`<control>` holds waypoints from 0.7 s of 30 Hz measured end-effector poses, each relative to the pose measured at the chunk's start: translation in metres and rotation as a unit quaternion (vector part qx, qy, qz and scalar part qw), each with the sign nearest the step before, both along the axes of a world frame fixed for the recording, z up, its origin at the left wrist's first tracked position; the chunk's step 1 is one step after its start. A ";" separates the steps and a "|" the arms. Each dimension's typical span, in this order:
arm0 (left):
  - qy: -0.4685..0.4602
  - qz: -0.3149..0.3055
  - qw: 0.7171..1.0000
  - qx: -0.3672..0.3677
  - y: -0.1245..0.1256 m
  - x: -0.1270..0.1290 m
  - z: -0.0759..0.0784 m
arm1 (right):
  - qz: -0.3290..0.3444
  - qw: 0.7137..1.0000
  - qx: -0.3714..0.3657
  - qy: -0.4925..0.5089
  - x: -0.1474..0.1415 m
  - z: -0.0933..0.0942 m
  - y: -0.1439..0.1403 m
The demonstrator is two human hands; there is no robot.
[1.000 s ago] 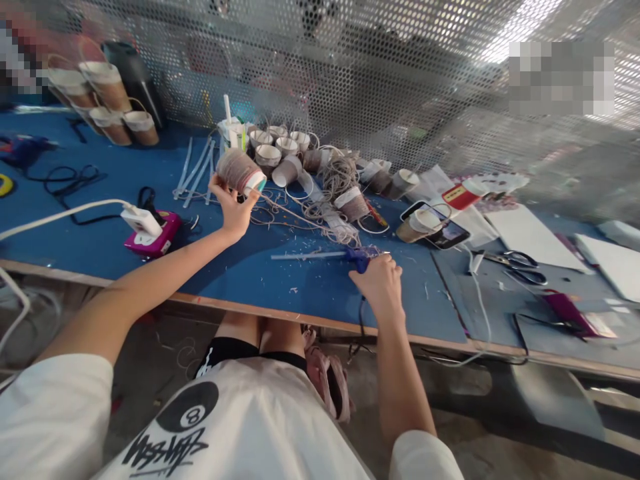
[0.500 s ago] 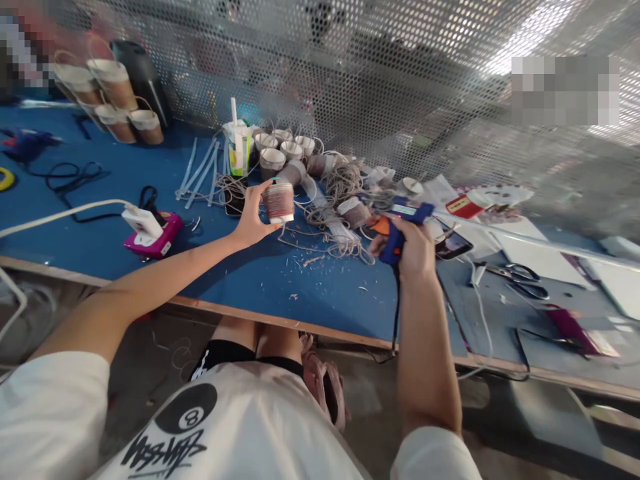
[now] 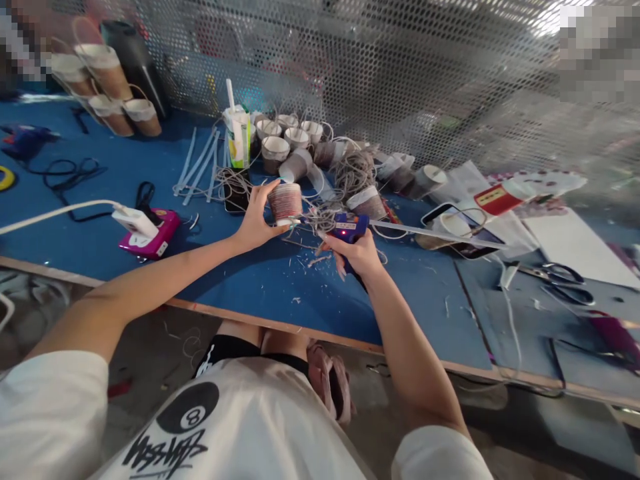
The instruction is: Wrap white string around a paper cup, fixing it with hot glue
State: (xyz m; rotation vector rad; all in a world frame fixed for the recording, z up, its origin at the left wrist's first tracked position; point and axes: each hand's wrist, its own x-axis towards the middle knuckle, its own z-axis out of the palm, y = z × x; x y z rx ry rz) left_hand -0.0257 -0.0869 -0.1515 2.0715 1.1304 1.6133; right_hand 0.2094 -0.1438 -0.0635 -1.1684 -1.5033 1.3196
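Note:
My left hand [image 3: 256, 219] grips a small paper cup [image 3: 285, 202] wrapped in brown and reddish cord, fingers at its top and thumb at its bottom. In my right hand [image 3: 356, 252] is a blue glue gun [image 3: 350, 227], its nozzle pointing left close to the cup's lower edge. A small red light glows on the gun, and a long clear glue stick [image 3: 430, 231] sticks out of its back. I cannot tell whether the nozzle touches the cup. Behind the hands lies a tangle of grey-brown cord [image 3: 356, 172].
Several cord-wrapped cups [image 3: 275, 152] stand behind, near a drink carton [image 3: 239, 137] and loose glue sticks [image 3: 200, 170]. A pink power socket [image 3: 153, 239] sits at left. Scissors [image 3: 563, 277] and a phone [image 3: 467, 233] lie at right. A perforated metal screen [image 3: 400, 87] rises at the back.
My right hand has brought the glue gun leftward to the cup. My left hand still holds the cup, which has shifted slightly right.

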 end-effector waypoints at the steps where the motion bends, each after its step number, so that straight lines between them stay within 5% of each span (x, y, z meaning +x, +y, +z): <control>1: -0.001 -0.001 1.000 -0.003 -0.001 0.000 0.000 | -0.003 1.000 -0.002 -0.005 -0.001 0.000 0.000; 21: -0.057 -0.031 0.997 -0.042 0.000 -0.002 -0.003 | -0.027 0.998 -0.043 -0.025 0.003 -0.005 0.001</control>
